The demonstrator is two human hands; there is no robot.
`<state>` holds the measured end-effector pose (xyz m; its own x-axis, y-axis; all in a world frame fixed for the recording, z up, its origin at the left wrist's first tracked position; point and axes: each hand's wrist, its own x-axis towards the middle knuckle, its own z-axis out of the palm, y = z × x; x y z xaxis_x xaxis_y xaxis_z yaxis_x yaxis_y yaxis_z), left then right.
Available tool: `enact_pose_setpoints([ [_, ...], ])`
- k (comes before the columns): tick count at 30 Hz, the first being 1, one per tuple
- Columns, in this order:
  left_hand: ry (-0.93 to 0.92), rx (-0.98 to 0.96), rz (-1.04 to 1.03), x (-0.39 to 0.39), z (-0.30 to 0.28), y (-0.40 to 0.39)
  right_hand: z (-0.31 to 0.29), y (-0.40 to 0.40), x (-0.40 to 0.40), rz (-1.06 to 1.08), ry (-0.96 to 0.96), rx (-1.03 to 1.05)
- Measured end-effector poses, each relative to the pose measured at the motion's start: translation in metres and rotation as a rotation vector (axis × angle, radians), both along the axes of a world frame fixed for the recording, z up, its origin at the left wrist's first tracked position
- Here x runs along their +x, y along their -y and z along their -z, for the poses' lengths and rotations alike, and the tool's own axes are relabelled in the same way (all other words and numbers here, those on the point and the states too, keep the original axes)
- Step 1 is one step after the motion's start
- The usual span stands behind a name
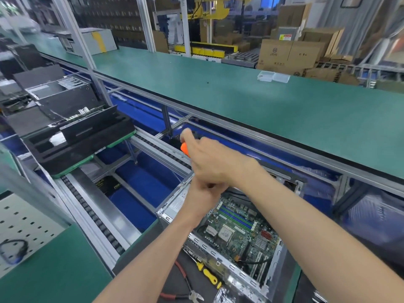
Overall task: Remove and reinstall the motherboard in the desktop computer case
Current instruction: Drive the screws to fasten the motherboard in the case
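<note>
Green motherboard (235, 232) lying inside open computer case (220, 264), just below and nearer than both hands. Left hand (202, 193) curling under right; what it is holding, cannot tell. Right hand (209, 159) gripping orange-handled screwdriver (184, 149), handle poking out beyond fingers.

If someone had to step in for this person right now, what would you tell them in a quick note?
Right hand: raised above the case, its grip closed round an orange-handled tool, probably a screwdriver.
Left hand: at the case's upper left corner, fingers curled; what it grips is hidden.
Motherboard: lying inside the open case.
Spare tools: yellow-handled screwdriver and red-handled pliers lie in front of the case.
Done: side panel is off.
Left: I cannot tell whether the board is coming out or going back; check its screws first.
</note>
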<state>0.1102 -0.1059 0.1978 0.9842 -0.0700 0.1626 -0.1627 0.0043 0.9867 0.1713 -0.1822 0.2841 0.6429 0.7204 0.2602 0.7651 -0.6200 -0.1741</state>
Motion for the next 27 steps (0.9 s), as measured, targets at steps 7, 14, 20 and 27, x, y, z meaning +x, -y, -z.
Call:
enact_pose_setpoints([
  [7, -0.214, -0.207, -0.003, -0.013, 0.021, -0.002, 0.054, -0.007, -0.01, 0.157, -0.215, 0.017],
  [14, -0.385, -0.34, -0.122, -0.027, 0.043, -0.042, 0.087, -0.005, -0.036, 0.323, -0.073, -0.099],
  [20, -0.495, 0.022, -0.222, -0.024, 0.046, -0.072, 0.113, -0.017, -0.085, 0.45, -0.165, -0.122],
  [27, -0.526, 0.061, -0.222, -0.043, 0.082, -0.128, 0.131, -0.011, -0.157, 0.545, -0.114, -0.166],
])
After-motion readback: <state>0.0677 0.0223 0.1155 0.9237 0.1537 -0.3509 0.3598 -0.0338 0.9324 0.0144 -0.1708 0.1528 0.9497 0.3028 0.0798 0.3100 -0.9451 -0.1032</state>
